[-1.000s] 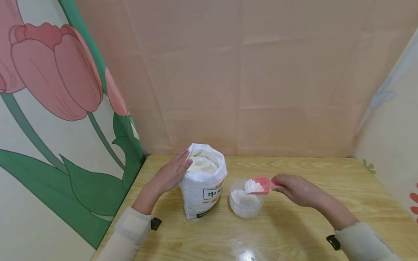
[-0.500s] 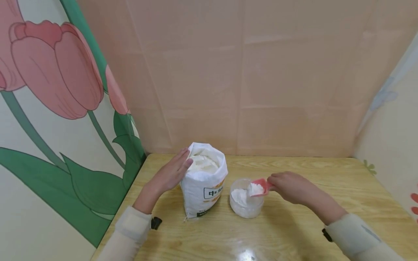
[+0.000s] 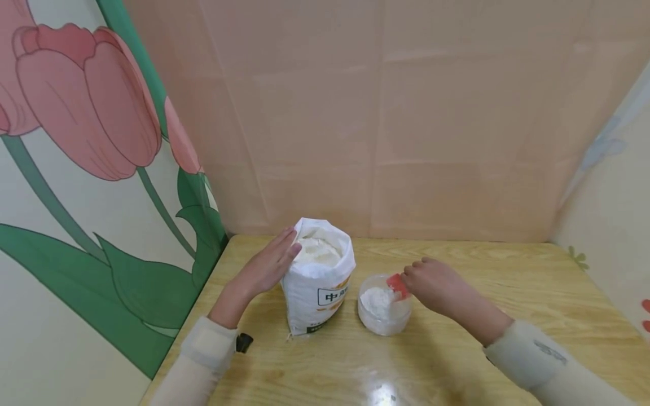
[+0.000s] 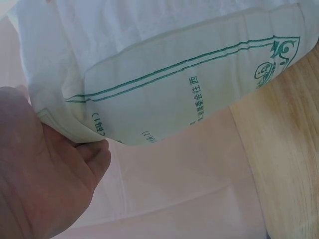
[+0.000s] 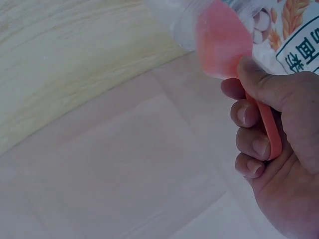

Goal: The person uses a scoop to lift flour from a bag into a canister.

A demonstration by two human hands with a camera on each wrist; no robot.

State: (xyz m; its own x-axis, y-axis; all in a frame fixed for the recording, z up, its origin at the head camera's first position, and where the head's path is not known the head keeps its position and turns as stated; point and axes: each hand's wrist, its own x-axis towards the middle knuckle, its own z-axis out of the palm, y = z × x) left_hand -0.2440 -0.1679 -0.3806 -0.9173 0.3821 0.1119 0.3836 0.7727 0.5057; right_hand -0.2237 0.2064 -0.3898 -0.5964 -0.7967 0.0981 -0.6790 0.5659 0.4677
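A white flour bag (image 3: 319,301), open at the top and full of white flour (image 3: 319,251), stands upright on the table. My left hand (image 3: 269,264) holds its left rim; in the left wrist view, curled fingers (image 4: 97,157) lie against the printed side. To the bag's right is a clear round bowl (image 3: 383,324) with white flour (image 3: 377,303) in it. My right hand (image 3: 439,285) grips the handle of a pink scoop (image 3: 398,286), which tilts down over the bowl's right side. Its lower end is hard to make out. Curled fingers wrap the scoop's handle (image 5: 269,129) in the right wrist view.
The wooden table (image 3: 315,372) reaches back to a pinkish-beige sheet (image 3: 386,141). A wall with painted tulips (image 3: 91,101) borders the left side, and a pale wall (image 3: 619,225) the right. Bag and bowl stand close together.
The right hand has moved left and turned over, tipping the scoop down; the flour heaped in it no longer shows there. More flour shows in the bowl. My left hand stays at the bag.
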